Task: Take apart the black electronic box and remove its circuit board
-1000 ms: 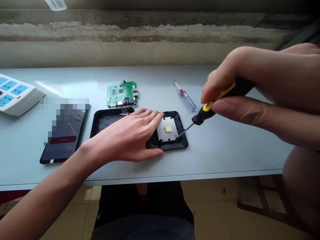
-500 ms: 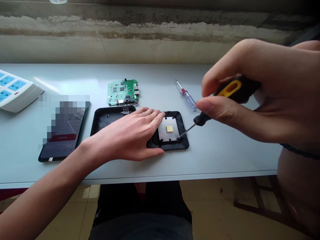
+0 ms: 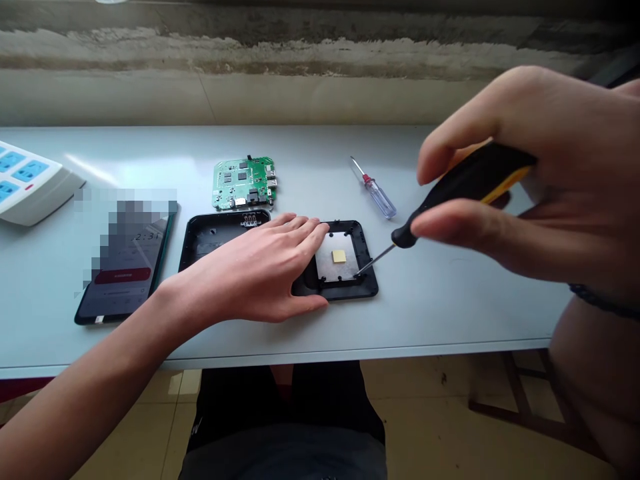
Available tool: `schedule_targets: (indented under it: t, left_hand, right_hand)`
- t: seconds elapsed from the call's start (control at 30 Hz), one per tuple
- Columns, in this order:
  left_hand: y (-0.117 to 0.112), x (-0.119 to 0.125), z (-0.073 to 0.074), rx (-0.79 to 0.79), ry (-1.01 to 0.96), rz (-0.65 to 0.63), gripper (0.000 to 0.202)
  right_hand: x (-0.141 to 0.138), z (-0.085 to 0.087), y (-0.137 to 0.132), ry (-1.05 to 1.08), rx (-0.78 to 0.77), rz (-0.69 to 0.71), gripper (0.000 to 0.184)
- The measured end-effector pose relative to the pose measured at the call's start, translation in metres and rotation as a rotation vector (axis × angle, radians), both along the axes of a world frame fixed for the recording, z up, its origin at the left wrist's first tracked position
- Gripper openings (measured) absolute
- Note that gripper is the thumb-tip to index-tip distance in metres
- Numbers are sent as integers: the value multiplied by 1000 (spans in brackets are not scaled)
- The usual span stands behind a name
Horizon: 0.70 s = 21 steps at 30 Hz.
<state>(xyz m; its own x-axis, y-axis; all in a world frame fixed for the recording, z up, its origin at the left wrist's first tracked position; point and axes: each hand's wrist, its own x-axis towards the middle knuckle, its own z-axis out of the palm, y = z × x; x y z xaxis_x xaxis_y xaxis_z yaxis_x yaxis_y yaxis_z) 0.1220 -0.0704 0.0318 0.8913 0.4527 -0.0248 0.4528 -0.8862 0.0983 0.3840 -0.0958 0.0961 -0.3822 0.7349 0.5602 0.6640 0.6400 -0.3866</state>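
Observation:
My left hand [image 3: 245, 273] lies flat with its fingertips on a black plastic housing frame [image 3: 350, 290], which holds a metal plate [image 3: 330, 263] with a small yellow pad [image 3: 339, 256] on it. My right hand [image 3: 530, 187] grips a black-and-yellow screwdriver [image 3: 465, 187]. Its thin shaft slants down to the frame's lower right inner corner, with the tip at a small hole there. The tip's exact seating is too small to tell.
A green circuit board [image 3: 244, 183], a black casing shell [image 3: 215, 233], a small red-and-clear screwdriver [image 3: 377, 197], a phone with a blurred screen [image 3: 125, 267] and a white power strip [image 3: 30, 180] lie on the pale table [image 3: 450, 307], whose front edge runs above my lap.
My right hand's fingers have shifted round the handle, which has rolled and now slants higher. The screwdriver tip stays at the same corner, and my left hand has not moved.

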Motion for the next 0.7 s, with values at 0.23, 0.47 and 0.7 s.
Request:
schedule_targets:
  t: [0.23, 0.47, 0.7]
  left_hand:
    - [0, -2, -1, 21, -15, -26, 66]
    - [0, -1, 0, 2, 2, -16, 62]
    - [0, -2, -2, 23, -17, -32, 64]
  right_hand:
    - [-6, 1, -11, -245, -72, 65, 19]
    - [-5, 0, -9, -146, -102, 136, 17]
    - [-1, -2, -9, -286, -35, 33, 24]
